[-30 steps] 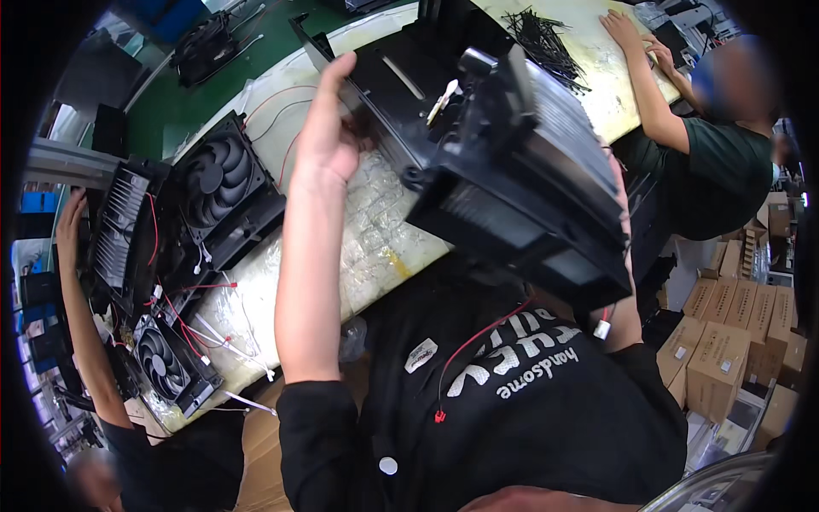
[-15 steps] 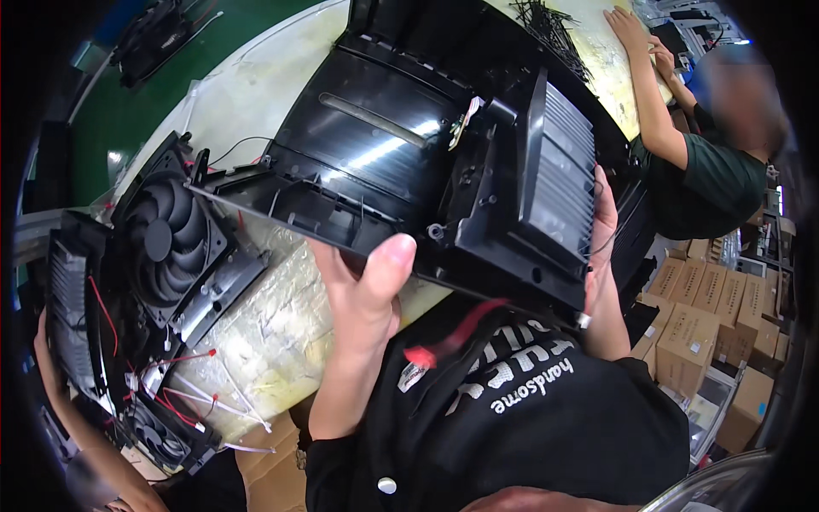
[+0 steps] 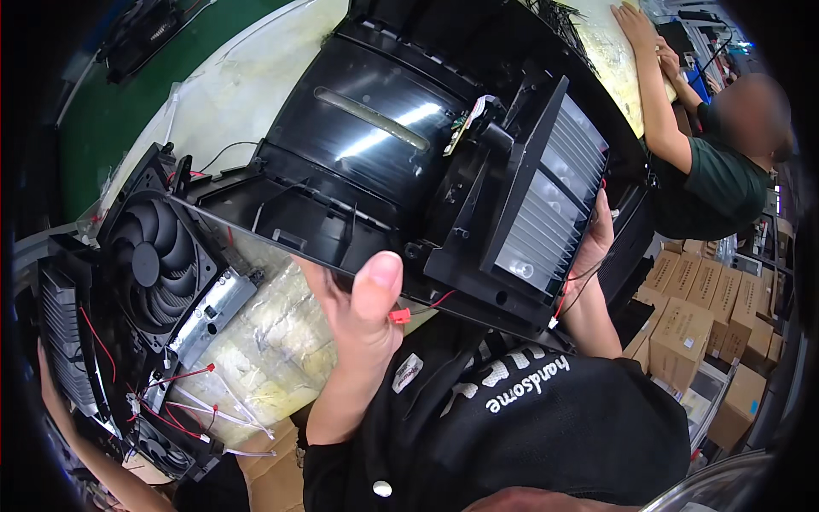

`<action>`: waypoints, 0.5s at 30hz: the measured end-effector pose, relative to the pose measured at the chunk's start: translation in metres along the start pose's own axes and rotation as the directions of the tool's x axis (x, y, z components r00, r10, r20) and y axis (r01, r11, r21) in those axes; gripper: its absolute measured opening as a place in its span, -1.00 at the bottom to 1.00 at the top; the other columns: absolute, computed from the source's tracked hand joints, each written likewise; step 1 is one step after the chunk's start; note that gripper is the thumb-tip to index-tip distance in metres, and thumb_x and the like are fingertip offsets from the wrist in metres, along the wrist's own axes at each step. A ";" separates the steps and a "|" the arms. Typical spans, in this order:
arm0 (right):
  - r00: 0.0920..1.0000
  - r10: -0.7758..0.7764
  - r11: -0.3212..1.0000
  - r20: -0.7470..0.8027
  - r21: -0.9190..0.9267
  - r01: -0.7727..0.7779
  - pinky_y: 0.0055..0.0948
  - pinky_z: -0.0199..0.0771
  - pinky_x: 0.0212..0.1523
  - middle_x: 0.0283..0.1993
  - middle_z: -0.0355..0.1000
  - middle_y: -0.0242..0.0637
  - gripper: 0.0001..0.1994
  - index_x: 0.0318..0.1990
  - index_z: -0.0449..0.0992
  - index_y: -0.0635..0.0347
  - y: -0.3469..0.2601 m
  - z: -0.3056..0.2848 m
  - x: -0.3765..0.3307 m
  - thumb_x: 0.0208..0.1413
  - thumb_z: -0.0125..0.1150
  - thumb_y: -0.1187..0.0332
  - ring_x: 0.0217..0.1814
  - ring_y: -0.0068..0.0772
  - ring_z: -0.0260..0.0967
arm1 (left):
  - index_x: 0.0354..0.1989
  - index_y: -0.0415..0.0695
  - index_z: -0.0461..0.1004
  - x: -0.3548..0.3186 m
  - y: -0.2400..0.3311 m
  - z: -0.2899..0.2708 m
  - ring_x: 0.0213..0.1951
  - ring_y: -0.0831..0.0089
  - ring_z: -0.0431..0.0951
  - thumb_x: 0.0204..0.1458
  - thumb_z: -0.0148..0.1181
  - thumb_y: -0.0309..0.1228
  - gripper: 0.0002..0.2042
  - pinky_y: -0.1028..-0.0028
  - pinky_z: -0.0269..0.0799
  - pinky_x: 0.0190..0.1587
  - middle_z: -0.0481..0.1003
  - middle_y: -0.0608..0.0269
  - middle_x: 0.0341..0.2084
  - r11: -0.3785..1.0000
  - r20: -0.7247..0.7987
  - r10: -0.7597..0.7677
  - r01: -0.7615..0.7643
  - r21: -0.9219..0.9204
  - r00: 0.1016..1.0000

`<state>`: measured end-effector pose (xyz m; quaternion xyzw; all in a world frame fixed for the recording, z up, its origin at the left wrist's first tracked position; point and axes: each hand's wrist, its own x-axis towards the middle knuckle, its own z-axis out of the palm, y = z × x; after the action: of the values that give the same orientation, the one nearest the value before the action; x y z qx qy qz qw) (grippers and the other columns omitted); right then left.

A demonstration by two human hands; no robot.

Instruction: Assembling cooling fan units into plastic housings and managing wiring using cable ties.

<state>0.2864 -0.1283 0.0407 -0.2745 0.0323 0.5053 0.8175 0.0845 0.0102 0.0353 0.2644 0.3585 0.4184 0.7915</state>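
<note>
Two hands (image 3: 358,320) under glossy ribbed housing (image 3: 375,145)

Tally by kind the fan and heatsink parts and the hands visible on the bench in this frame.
Large black housing held in both hands: 1
Finned heatsink panels: 2
Black fan: 1
The person's own hands, left hand and right hand: 2
Total: 6

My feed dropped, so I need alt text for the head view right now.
Both hands hold up a large black plastic housing over the workbench: left hand under its near edge, right hand behind its ribbed metal heatsink. A black fan assembly lies at left.
</note>
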 end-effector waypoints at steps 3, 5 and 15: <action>0.999 -0.007 1.000 -0.033 0.029 0.008 0.00 0.46 0.15 0.15 0.43 -0.03 -0.41 0.22 0.37 0.20 0.003 0.002 -0.001 0.21 0.02 -0.06 0.12 -0.03 0.46 | 0.35 -0.11 0.07 -0.001 -0.005 -0.015 0.06 0.38 0.37 -0.15 0.31 -0.44 -0.20 0.39 0.29 0.15 0.30 0.16 0.09 0.992 0.031 -0.124 0.124 -0.031 0.992; 0.994 0.018 0.998 -0.105 0.058 -0.012 -0.03 0.52 0.07 0.06 0.50 -0.11 -0.48 0.12 0.48 0.11 -0.002 0.005 0.005 0.14 0.16 -0.05 0.03 -0.06 0.51 | 0.32 -0.10 0.11 -0.003 -0.005 -0.013 0.00 0.40 0.41 -0.16 0.31 -0.45 -0.23 0.41 0.34 0.09 0.34 0.18 0.04 0.985 0.076 -0.102 0.111 -0.130 0.992; 0.982 -0.172 0.958 -0.077 0.220 0.185 -0.03 0.54 0.09 0.11 0.44 -0.03 -0.57 0.18 0.39 0.12 0.001 -0.002 -0.006 0.29 -0.01 0.08 0.09 -0.09 0.47 | 0.28 -0.03 0.16 0.000 0.012 0.022 -0.37 0.64 0.38 -0.13 0.27 -0.54 -0.30 0.66 0.30 -0.44 0.36 0.30 -0.11 0.992 -0.090 0.001 -0.012 -0.125 0.996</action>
<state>0.2831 -0.1334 0.0404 -0.1955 0.0879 0.4145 0.8844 0.0966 0.0133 0.0571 0.1964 0.3659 0.4541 0.7883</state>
